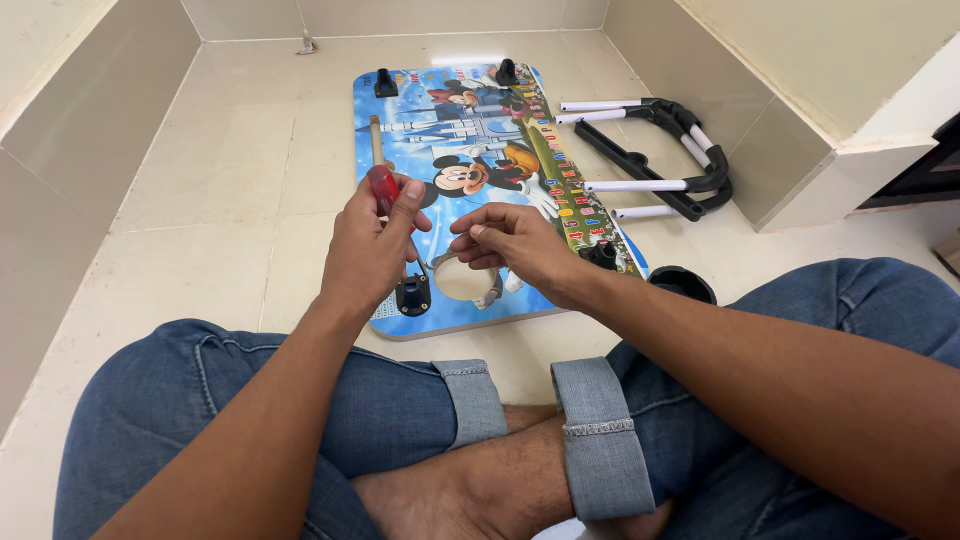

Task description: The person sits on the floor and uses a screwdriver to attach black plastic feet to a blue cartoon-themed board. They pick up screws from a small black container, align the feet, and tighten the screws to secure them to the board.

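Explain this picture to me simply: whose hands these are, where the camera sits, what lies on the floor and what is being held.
There is no machine here. The single picture comes from a camera worn on a person's head, looking down at their own two hands and crossed legs in jeans as they sit on a tiled floor.

In front of them lies a colourful cartoon-printed board with small black brackets at its corners and a round hole near the front edge. To the right lie black and white tube legs and a black round cup.

The left hand grips a red-handled screwdriver. The right hand pinches something small at its fingertips, too tiny to identify, just above the hole.
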